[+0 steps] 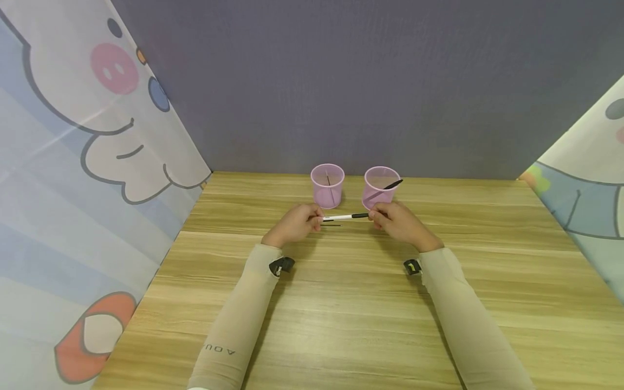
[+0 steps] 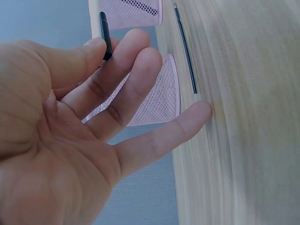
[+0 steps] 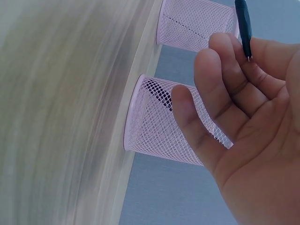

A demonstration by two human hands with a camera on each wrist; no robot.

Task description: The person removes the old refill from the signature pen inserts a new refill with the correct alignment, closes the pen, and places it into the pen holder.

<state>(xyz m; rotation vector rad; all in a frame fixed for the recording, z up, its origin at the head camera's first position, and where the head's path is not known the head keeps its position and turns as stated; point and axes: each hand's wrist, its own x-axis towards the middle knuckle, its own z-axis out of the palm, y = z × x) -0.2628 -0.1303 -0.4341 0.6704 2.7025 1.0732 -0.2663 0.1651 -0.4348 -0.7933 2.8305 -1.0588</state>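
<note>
Both hands hold one white pen (image 1: 343,217) level, just above the table in front of two pink mesh cups. My left hand (image 1: 297,223) pinches its white end, where a black clip (image 2: 107,37) shows in the left wrist view. At the other end, my right hand (image 1: 396,221) pinches the black grip (image 3: 243,28) near the pointed tip. A thin dark pen refill (image 2: 186,51) lies on the table below the pen, near my left little finger. Inside the left cup (image 1: 327,195) leans a thin dark stick; the right cup (image 1: 370,197) has a black pen-like piece (image 1: 394,184) jutting over its rim.
The wooden table (image 1: 341,319) ends at a grey wall (image 1: 365,92) behind the cups. Cartoon-printed cloths hang at the left (image 1: 53,227) and right (image 1: 585,184) sides. A small black camera (image 1: 281,266) is worn on each wrist.
</note>
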